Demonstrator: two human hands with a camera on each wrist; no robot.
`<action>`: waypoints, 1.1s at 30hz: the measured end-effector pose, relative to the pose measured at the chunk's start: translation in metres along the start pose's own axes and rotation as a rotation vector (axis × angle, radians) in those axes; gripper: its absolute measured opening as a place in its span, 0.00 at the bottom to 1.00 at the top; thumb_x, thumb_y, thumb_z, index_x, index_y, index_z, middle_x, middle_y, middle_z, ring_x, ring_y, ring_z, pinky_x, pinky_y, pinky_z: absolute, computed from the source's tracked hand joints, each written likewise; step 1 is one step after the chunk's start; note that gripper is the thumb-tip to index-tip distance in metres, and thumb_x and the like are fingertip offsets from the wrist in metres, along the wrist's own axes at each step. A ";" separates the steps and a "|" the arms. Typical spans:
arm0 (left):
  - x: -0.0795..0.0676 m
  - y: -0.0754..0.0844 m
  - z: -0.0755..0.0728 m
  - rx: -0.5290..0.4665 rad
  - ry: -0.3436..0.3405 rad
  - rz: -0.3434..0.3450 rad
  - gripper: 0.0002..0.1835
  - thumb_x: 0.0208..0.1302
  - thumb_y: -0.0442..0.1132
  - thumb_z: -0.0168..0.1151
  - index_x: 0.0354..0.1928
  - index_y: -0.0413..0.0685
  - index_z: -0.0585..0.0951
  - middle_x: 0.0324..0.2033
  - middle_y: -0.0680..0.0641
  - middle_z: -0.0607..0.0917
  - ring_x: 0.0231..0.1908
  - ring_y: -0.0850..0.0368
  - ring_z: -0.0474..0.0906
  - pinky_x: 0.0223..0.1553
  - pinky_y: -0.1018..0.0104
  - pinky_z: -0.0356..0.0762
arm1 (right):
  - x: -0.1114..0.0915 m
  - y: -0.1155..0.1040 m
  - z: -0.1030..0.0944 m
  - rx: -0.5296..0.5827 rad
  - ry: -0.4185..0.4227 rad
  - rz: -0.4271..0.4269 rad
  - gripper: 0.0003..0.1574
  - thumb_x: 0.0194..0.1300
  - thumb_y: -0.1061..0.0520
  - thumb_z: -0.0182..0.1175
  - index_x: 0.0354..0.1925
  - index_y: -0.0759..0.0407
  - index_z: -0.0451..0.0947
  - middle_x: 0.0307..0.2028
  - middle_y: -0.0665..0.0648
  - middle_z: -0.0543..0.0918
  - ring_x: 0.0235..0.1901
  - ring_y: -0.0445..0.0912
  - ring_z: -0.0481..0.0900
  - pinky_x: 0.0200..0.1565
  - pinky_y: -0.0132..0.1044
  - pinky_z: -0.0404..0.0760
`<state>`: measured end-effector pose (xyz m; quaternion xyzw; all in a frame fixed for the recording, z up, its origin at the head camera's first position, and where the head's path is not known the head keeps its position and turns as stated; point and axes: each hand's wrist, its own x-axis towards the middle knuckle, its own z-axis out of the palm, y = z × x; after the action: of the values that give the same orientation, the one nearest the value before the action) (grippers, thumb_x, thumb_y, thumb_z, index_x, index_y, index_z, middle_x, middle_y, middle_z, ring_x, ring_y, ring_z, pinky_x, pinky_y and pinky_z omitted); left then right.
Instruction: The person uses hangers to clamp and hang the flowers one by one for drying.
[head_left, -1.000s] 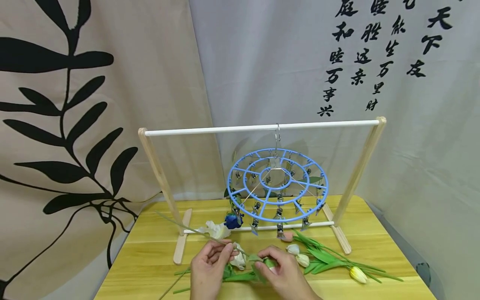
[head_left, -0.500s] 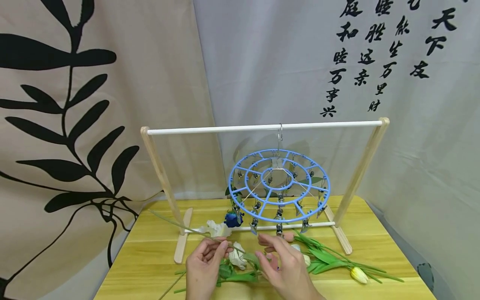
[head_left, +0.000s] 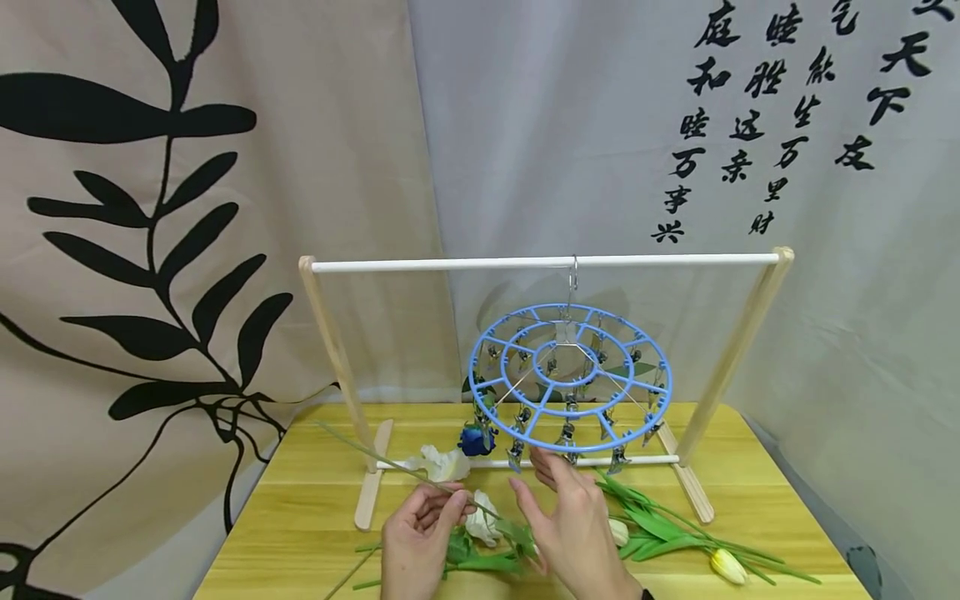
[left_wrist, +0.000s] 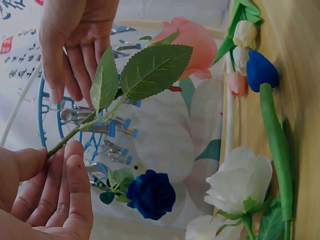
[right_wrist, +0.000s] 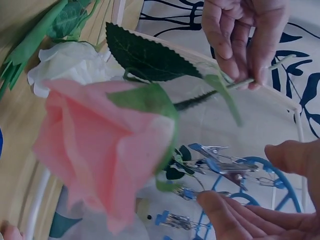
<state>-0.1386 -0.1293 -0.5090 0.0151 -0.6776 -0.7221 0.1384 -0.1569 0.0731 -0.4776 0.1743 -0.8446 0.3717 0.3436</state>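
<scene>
A pink artificial rose [right_wrist: 100, 150] with green leaves [left_wrist: 157, 70] hangs head-down, its stem pinched between the thumb and fingers of my left hand [head_left: 420, 537]. My right hand [head_left: 573, 521] is raised just below the blue round clip hanger [head_left: 565, 384], thumb and fingers spread and holding nothing. Its fingertips are right at the lower metal clips [right_wrist: 225, 167] in the right wrist view. A blue rose [head_left: 477, 440] hangs upside down from a clip at the hanger's left side. In the head view the pink bloom is mostly hidden behind my right hand.
The hanger hooks over the white bar [head_left: 450, 264] of a wooden-legged rack. White roses [head_left: 482, 518] and a blue tulip [left_wrist: 262, 71] lie on the wooden table [head_left: 300, 517]. Several tulips, one with a yellow bud [head_left: 727, 567], lie at the right.
My right hand has let go of the rose near its head and risen toward the hanger's clips, fingers spreading. My left hand keeps its pinch on the stem. The head view has shifted slightly.
</scene>
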 end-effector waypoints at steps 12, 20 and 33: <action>-0.003 0.000 0.003 -0.012 -0.021 -0.051 0.13 0.80 0.37 0.77 0.55 0.33 0.90 0.45 0.35 0.97 0.42 0.55 0.98 0.49 0.61 0.98 | 0.011 0.006 0.016 0.113 -0.108 0.253 0.18 0.74 0.53 0.83 0.56 0.57 0.91 0.45 0.55 0.99 0.41 0.47 0.98 0.45 0.39 0.97; -0.002 0.002 0.002 -0.008 -0.037 -0.054 0.11 0.81 0.37 0.76 0.54 0.36 0.91 0.47 0.31 0.96 0.43 0.54 0.98 0.50 0.61 0.98 | 0.018 0.007 0.014 0.201 -0.089 0.319 0.14 0.73 0.55 0.84 0.51 0.53 0.89 0.40 0.52 0.98 0.35 0.39 0.94 0.39 0.31 0.94; 0.002 0.003 0.010 0.001 -0.045 -0.035 0.10 0.82 0.37 0.75 0.54 0.36 0.91 0.46 0.39 0.98 0.43 0.54 0.98 0.49 0.62 0.98 | 0.019 0.015 0.004 0.471 -0.091 0.435 0.10 0.74 0.58 0.82 0.51 0.57 0.95 0.43 0.55 0.98 0.41 0.40 0.97 0.46 0.31 0.96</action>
<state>-0.1420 -0.1200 -0.5051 0.0107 -0.6804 -0.7244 0.1103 -0.1797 0.0793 -0.4736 0.0808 -0.7673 0.6136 0.1681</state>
